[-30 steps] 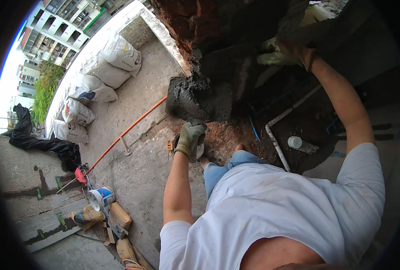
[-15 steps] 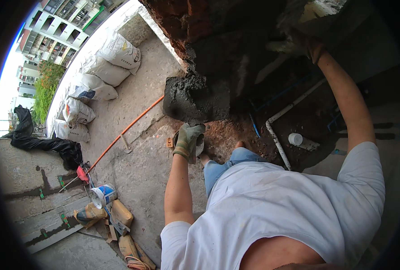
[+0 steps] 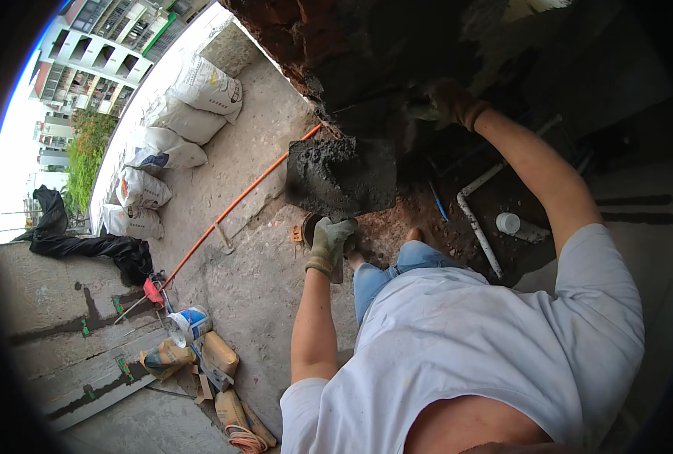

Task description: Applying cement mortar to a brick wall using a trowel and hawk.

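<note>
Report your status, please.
Left hand, green-gloved, holding dark rectangular board bearing grey mortar. Right gloved hand near shadowed brickwork, grip unclear. Bent white pipe right of board.

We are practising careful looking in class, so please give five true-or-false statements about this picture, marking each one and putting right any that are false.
1. The gloved left hand holds a dark board with mortar on it. True.
2. Several white sacks lie along the left of the picture. True.
3. The right hand rests on the white sacks. False: it is in the shadowed area to the right, apart from them.
4. The long pole on the floor is blue. False: it is orange.
5. The bent white pipe lies to the right of the left hand. True.
</note>
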Available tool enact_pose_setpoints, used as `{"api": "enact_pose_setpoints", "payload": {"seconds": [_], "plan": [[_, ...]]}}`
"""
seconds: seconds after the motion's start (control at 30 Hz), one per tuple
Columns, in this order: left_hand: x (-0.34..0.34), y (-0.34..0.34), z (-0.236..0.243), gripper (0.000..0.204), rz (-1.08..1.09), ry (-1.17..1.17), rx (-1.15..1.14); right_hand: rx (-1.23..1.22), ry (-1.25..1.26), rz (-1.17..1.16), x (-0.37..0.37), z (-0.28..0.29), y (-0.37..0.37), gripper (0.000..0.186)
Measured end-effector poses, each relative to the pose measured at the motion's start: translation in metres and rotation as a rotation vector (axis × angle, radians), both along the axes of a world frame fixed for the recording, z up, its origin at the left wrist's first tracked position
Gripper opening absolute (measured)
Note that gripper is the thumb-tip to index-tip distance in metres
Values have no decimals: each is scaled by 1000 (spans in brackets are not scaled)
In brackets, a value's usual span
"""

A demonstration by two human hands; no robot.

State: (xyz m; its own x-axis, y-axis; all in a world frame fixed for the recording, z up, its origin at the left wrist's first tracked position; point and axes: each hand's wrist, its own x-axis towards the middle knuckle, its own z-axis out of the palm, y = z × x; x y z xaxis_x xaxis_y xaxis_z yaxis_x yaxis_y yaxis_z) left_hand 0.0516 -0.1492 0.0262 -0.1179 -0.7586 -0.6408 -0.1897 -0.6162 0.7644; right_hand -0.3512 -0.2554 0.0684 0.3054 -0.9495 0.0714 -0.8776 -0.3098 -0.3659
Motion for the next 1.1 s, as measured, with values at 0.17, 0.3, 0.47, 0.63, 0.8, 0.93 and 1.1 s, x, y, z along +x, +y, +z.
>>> {"api": "enact_pose_setpoints", "payload": {"seconds": [0.17, 0.3, 0.47, 0.63, 0.8, 0.93, 1.1], "plan": [[-2, 14, -11, 14, -56, 92, 70, -18, -215, -103, -27, 42, 1, 35], [-8, 17, -18, 14, -69, 102, 122, -221, -227, -149, -33, 54, 18, 31], [-9, 22, -55, 16, -37, 147, 70, -421, -94, -158, 22, 43, 75, 23], [-10, 16, -44, 17, -123, 154, 139, 292, -718, -395, 124, -5, 150, 25], [20, 13, -62, 16, -228, 171, 79, 523, -890, -847, 142, 16, 156, 26], [43, 3, -52, 15, -422, 141, 60, 720, -806, -863, 195, 25, 153, 37], [83, -4, -26, 14, -465, 124, 190, 155, -125, -618, 273, -11, 186, 32]]}}
